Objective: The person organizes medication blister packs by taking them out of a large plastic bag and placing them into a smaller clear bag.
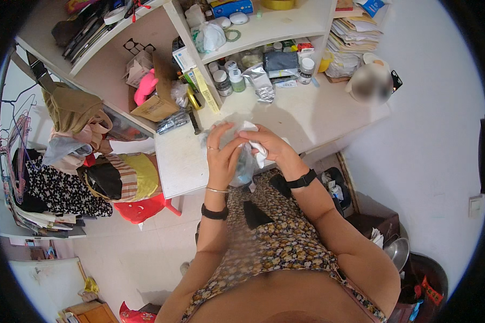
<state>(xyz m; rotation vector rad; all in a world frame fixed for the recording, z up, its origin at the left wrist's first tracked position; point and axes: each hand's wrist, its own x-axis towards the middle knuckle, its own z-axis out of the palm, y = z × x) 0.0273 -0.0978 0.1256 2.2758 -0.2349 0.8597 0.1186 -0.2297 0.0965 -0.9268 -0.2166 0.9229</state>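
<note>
A clear plastic bag [244, 171] hangs between my hands at the desk's front edge, with something bluish inside that I cannot make out. My left hand [222, 155] grips the bag near its top, thumb and forefinger meeting my right fingers. In my right hand [268, 141] is a crumpled white tissue or cloth [260, 154], part of it sticking up above the fingers and part hanging below. Both hands are held above the white desk [186, 161].
Behind the hands, shelves hold pill bottles [237, 80], a silver foil pouch [261, 82] and a cardboard box [155, 105]. A black-handled object [194, 123] lies left of my hands. Stacked papers [347, 40] stand at the right. A red stool [139, 209] is at the left, a bin [334, 187] below right.
</note>
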